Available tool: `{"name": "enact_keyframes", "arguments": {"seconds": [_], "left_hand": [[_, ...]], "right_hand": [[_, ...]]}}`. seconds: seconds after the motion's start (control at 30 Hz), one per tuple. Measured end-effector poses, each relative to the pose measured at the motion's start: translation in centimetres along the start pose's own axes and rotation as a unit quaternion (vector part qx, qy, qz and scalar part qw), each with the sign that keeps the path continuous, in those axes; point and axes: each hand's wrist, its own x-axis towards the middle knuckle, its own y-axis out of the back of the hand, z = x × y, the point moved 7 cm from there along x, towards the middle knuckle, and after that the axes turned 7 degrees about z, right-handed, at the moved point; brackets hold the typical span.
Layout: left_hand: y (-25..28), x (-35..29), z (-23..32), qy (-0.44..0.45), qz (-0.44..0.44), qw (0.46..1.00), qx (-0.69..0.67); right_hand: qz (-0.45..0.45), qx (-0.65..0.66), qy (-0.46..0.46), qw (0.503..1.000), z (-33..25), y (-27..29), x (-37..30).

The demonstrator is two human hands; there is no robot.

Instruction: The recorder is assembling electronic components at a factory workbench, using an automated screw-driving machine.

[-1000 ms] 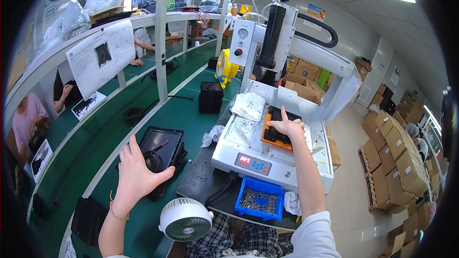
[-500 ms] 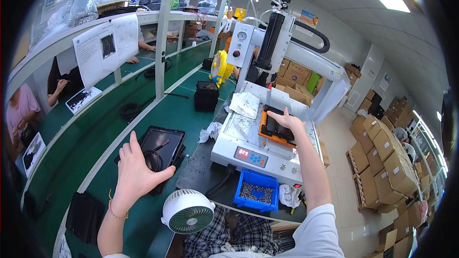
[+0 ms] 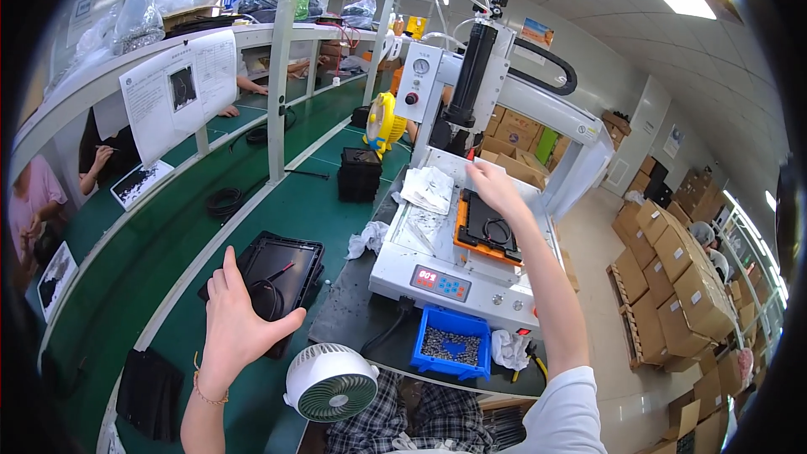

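My left hand (image 3: 237, 315) is open, thumb and fingers spread, over the near-left edge of a black plastic tray-like housing (image 3: 290, 265). A coiled black cable with a red end (image 3: 273, 273) lies in that housing. My right hand (image 3: 500, 189) reaches over the white bench machine (image 3: 387, 265), fingers drawn together beside a small red upright part (image 3: 471, 154). What the fingertips hold, if anything, is hidden. Below that hand, an orange fixture (image 3: 462, 240) carries a black flat part (image 3: 481, 220) with a looped black cable on it.
A blue bin of small metal parts (image 3: 454, 345) and a white fan (image 3: 332, 378) sit near me. White cloth (image 3: 427, 189) lies on the machine. Stacked black housings (image 3: 359, 175) and a yellow fan (image 3: 384, 124) stand farther back. Other people sit across the green bench at left.
My right hand has moved away from the black part in the orange fixture, up toward the red part, uncovering the looped cable. My left hand stays spread over the housing.
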Motion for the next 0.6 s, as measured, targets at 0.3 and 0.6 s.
{"name": "enact_keyframes", "arguments": {"seconds": [0.3, 0.6], "left_hand": [[2.4, -1.7, -2.1, 0.043, 0.047, 0.997, -0.051], [4.6, -2.6, -4.4, 0.059, 0.062, 0.996, -0.007]], "right_hand": [[-0.110, -0.356, 0.101, 0.922, -2.1, -14.5, 1.8], [-0.096, -0.437, 0.068, 0.892, 1.3, -15.5, 2.5]]}}
